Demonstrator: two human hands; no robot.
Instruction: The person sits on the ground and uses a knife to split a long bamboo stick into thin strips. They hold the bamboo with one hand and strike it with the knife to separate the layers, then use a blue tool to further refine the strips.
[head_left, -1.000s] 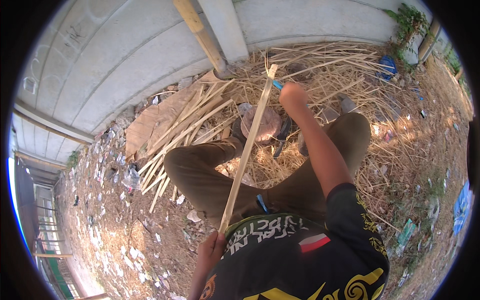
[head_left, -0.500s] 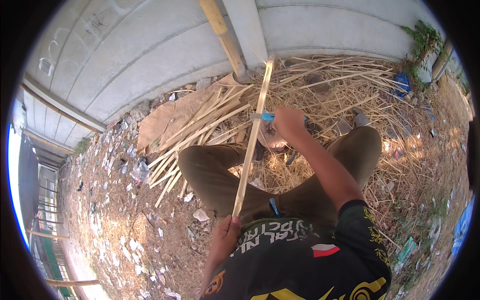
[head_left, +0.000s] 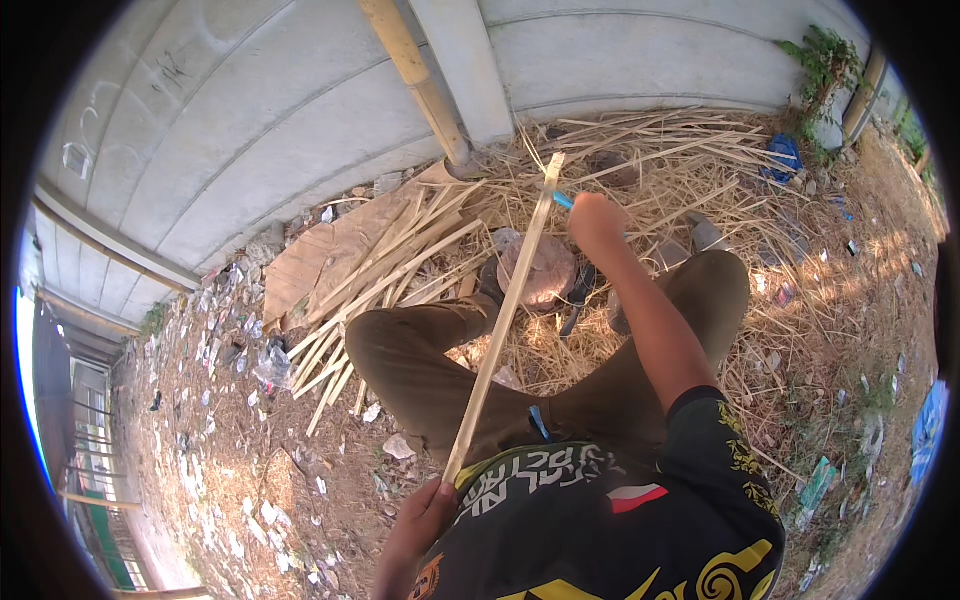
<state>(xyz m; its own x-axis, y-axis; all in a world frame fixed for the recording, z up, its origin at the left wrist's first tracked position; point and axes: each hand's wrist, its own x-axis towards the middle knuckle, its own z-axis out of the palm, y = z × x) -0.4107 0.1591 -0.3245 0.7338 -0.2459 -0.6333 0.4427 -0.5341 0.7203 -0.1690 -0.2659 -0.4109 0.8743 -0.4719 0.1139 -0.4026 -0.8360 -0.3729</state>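
A long pale bamboo strip (head_left: pixel 508 320) slants from my waist up and away from me over my crossed legs. My left hand (head_left: pixel 427 512) is closed round its near end, beside my shirt. My right hand (head_left: pixel 599 224) grips a knife with a blue handle (head_left: pixel 564 200), held against the strip close to its far end. The blade is mostly hidden at the strip's edge. A thin curled shaving (head_left: pixel 533 150) sticks out at the strip's far tip. Below the strip's upper part sits a round, flat-topped block (head_left: pixel 540 272) between my feet.
Split bamboo strips (head_left: pixel 400 262) lie piled on a brown sheet (head_left: pixel 297 270) at the left. More strips and shavings (head_left: pixel 690 150) cover the ground by the concrete wall (head_left: pixel 620 55). A bamboo pole (head_left: pixel 420 85) leans there. Litter is scattered at left; a blue bag (head_left: pixel 783 155) lies far right.
My right hand has slid the knife along the strip toward its far end. The strip's far tip has dropped slightly and shifted right, and a curled shaving shows there. The view has shifted a little.
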